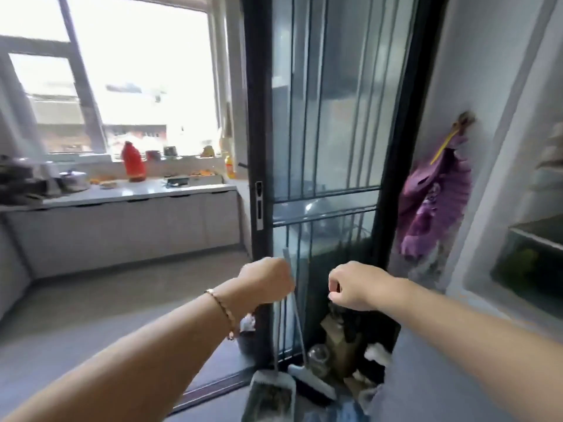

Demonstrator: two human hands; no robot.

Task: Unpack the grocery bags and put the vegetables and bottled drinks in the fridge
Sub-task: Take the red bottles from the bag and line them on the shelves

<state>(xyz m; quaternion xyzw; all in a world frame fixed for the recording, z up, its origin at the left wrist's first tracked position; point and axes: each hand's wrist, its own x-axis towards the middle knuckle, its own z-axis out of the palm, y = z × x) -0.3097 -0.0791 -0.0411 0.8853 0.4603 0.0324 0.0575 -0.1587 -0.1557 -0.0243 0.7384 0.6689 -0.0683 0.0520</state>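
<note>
Kitchen, left hand [264, 281], right hand [353, 284] outstretched, curled

Layout as I log it: door [320, 147] ctr. Counter [137, 190] behind-L, under window [137, 71]; bottle [133, 162] on counter, at back. Dustpan [271, 394] L of broom [310, 382], both at door foot. Cloth [432, 208] hangs on wall R of door; fridge [536, 236] far R. L hand [265, 281] and R hand [353, 284] before door, apart.

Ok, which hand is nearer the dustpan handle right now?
Left. The left hand is on the dustpan handle and seems to grip its upper part. The right hand is curled and empty, off to the handle's right and clear of it, before the glass door.
</note>
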